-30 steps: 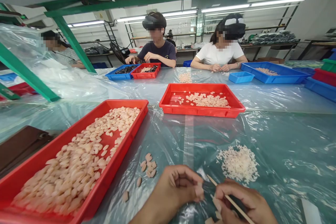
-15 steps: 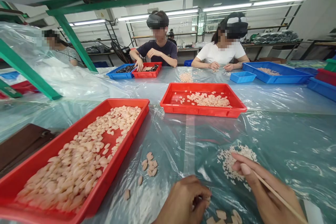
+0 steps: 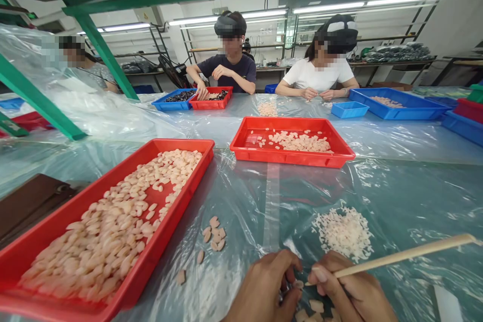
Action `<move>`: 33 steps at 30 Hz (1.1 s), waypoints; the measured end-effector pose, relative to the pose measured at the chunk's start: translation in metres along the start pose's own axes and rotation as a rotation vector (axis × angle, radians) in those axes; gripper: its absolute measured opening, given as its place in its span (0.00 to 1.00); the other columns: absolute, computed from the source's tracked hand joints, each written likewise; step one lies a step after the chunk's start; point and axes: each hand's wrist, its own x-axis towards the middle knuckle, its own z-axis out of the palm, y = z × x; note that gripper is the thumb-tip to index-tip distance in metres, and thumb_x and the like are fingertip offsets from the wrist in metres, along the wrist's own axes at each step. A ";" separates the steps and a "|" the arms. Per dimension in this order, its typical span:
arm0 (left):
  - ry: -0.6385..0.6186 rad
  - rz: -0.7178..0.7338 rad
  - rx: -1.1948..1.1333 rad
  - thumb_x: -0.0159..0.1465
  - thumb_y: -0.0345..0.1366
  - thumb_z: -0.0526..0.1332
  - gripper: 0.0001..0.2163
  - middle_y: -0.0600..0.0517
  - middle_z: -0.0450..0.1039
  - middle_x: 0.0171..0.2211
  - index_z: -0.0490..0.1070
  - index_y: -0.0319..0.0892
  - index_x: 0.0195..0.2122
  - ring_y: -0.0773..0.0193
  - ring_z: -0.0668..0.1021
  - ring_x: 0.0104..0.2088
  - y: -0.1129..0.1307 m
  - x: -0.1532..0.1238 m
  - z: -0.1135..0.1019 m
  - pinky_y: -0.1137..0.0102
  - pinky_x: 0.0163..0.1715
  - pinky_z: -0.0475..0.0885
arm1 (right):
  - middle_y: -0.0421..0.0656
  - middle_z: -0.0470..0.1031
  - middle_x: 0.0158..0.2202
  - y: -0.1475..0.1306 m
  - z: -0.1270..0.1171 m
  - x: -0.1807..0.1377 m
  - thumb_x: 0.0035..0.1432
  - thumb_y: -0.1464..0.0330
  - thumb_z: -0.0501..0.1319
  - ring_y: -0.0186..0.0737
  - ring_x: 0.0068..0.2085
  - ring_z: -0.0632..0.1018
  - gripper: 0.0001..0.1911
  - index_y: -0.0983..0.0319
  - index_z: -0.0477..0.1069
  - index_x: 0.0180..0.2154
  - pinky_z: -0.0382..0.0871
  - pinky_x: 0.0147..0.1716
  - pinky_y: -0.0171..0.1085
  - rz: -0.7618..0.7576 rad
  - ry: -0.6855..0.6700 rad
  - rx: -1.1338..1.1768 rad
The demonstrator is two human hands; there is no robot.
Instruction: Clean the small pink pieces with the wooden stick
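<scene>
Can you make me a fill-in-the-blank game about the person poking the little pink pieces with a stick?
1. The right hand holds a thin wooden ____.
2. The big tray beside the left hand is coloured ____.
3. The white scraps lie in a small ____ on the plastic sheet.

Missing words: stick; red; pile
</scene>
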 end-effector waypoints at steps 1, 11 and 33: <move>0.001 0.004 0.003 0.50 0.22 0.57 0.13 0.55 0.68 0.27 0.67 0.42 0.36 0.66 0.70 0.27 0.000 0.000 0.000 0.77 0.28 0.62 | 0.38 0.66 0.18 0.000 0.000 0.000 0.66 0.61 0.48 0.35 0.21 0.73 0.22 0.59 0.63 0.21 0.64 0.20 0.29 -0.004 -0.006 -0.011; 0.024 0.022 0.026 0.51 0.22 0.57 0.12 0.55 0.69 0.28 0.67 0.42 0.35 0.67 0.70 0.26 0.001 -0.001 0.001 0.77 0.26 0.62 | 0.39 0.68 0.20 0.003 0.008 -0.002 0.69 0.62 0.41 0.38 0.23 0.73 0.24 0.58 0.61 0.22 0.64 0.21 0.32 -0.129 -0.103 -0.203; 0.043 0.041 -0.029 0.52 0.21 0.55 0.12 0.57 0.67 0.26 0.63 0.42 0.35 0.69 0.69 0.25 0.000 0.001 0.003 0.78 0.26 0.62 | 0.38 0.66 0.20 -0.002 0.016 -0.003 0.68 0.60 0.45 0.36 0.23 0.72 0.23 0.59 0.62 0.22 0.63 0.21 0.31 -0.021 0.004 0.054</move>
